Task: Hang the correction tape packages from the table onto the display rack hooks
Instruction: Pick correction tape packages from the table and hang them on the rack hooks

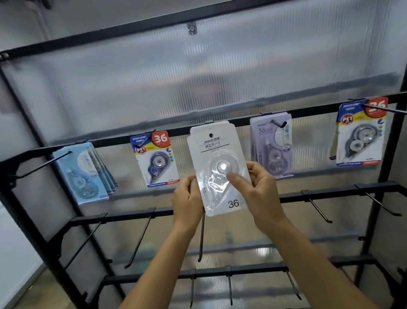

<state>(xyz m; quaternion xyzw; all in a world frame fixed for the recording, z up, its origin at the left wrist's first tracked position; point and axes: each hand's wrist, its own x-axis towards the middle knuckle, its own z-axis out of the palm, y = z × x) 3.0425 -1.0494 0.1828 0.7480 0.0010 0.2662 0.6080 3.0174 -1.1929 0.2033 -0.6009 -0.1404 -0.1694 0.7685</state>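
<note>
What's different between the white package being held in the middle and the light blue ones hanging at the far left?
The white package is gripped at its sides by the left hand and the right hand; the light blue packages hang untouched. The white package faces the camera squarely, while the light blue packages sit fanned at an angle. The white card is plain, the blue tinted. Both hold a tape dispenser under a clear blister.

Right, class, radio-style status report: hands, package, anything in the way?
Both hands: left hand, right hand gripping white package. Package at middle hook, hole on hook tip. Nothing blocking.
</note>
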